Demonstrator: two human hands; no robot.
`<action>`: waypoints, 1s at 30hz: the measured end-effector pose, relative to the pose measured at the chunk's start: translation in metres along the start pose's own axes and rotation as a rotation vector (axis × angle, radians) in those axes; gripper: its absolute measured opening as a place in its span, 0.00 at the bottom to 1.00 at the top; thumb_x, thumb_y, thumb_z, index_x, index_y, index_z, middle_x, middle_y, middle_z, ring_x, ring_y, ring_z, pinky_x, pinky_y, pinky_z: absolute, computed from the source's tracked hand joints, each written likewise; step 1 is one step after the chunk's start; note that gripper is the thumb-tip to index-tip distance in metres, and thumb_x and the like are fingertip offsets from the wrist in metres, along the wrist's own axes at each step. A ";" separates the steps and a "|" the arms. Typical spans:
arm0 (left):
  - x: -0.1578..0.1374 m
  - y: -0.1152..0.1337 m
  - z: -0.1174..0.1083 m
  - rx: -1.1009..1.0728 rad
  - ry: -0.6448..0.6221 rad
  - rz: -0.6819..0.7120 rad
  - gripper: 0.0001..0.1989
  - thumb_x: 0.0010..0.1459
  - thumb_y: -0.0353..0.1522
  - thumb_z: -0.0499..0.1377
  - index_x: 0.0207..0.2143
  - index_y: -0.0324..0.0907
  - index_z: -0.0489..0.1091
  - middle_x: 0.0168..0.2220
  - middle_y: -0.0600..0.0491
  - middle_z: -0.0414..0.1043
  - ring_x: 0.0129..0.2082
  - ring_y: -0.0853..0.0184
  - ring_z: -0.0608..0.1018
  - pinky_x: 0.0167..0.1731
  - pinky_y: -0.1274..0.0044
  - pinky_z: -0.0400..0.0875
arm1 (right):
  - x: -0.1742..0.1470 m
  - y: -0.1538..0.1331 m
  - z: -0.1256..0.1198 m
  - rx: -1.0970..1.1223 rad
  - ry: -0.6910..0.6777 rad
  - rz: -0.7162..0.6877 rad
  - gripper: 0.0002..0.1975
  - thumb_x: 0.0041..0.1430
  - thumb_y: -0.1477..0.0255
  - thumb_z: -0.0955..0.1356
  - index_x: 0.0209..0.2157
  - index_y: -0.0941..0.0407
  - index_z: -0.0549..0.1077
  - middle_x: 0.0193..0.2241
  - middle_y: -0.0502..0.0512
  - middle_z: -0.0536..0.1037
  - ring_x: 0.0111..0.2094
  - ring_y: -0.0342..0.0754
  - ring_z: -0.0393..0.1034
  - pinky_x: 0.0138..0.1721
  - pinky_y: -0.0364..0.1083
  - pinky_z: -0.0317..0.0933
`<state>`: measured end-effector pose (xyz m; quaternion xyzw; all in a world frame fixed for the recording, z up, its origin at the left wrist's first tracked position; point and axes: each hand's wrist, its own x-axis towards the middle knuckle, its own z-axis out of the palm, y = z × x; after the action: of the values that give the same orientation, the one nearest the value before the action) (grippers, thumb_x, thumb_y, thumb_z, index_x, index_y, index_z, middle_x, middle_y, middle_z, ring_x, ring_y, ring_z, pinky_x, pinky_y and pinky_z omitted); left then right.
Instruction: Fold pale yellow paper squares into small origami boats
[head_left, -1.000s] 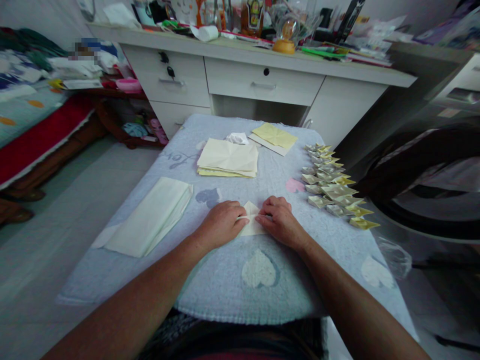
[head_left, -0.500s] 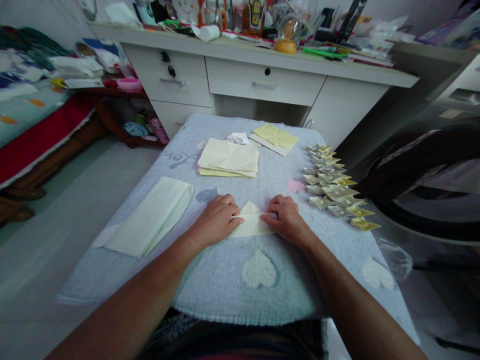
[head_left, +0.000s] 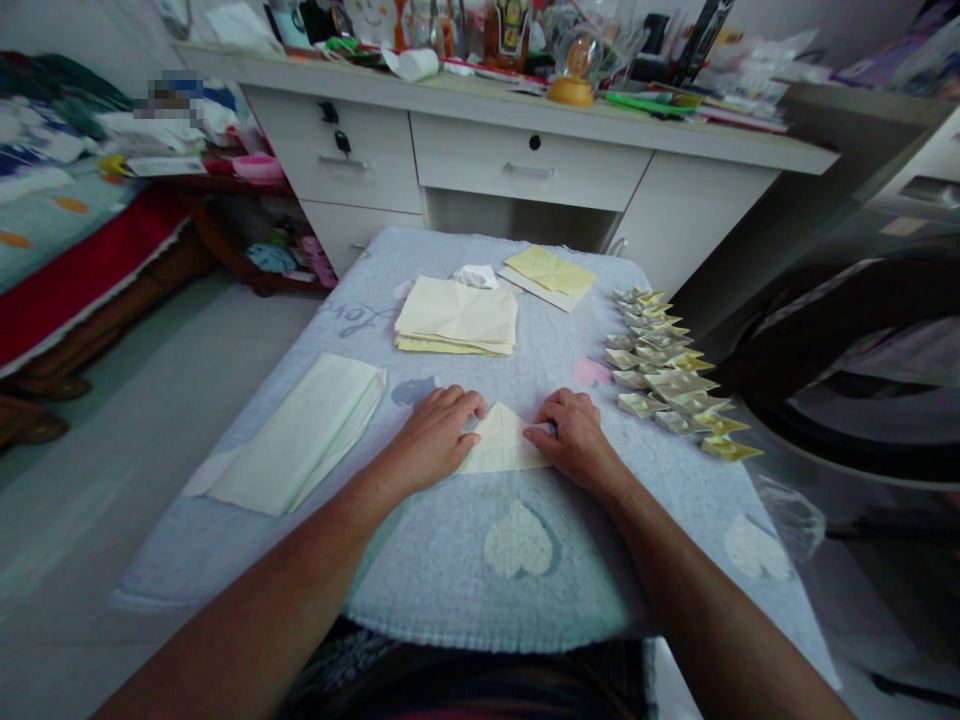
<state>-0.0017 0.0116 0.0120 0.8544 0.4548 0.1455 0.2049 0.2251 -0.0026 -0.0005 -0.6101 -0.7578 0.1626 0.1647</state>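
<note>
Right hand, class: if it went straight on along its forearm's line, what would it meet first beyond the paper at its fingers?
Past the folded paper, the right hand would probably meet the paper stack, at its near right corner; depth is hard to judge.

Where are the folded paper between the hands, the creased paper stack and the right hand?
Folded paper [head_left: 500, 448], head view: its exposed middle.
Creased paper stack [head_left: 457, 311], head view: top sheet's middle.
Right hand [head_left: 571, 428], head view: back of the hand.

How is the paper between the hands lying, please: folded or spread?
Folded: the paper shows a pointed peak above a straight lower edge.
</note>
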 end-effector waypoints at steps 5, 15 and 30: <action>0.001 -0.001 0.002 -0.029 -0.092 0.131 0.15 0.58 0.23 0.51 0.40 0.45 0.74 0.39 0.50 0.69 0.43 0.61 0.67 0.46 0.69 0.62 | 0.000 0.005 -0.004 -0.004 -0.004 0.036 0.07 0.56 0.69 0.71 0.26 0.56 0.74 0.37 0.56 0.72 0.41 0.52 0.61 0.41 0.50 0.49; 0.002 -0.003 0.005 -0.023 -0.145 0.218 0.20 0.55 0.21 0.50 0.44 0.45 0.74 0.35 0.51 0.69 0.40 0.64 0.72 0.41 0.73 0.64 | -0.004 0.000 -0.001 -0.086 0.114 -0.057 0.06 0.55 0.72 0.70 0.37 0.55 0.73 0.39 0.58 0.71 0.42 0.55 0.59 0.40 0.50 0.50; 0.001 -0.007 0.006 0.004 -0.002 -0.017 0.06 0.54 0.36 0.63 0.31 0.44 0.71 0.41 0.52 0.64 0.44 0.60 0.65 0.45 0.67 0.60 | -0.009 -0.031 0.018 -0.186 0.066 -0.121 0.11 0.60 0.62 0.68 0.36 0.55 0.72 0.39 0.58 0.69 0.43 0.55 0.59 0.43 0.53 0.51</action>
<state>-0.0036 0.0150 0.0034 0.8511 0.4621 0.1421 0.2048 0.1917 -0.0181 -0.0035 -0.5808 -0.7993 0.0613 0.1419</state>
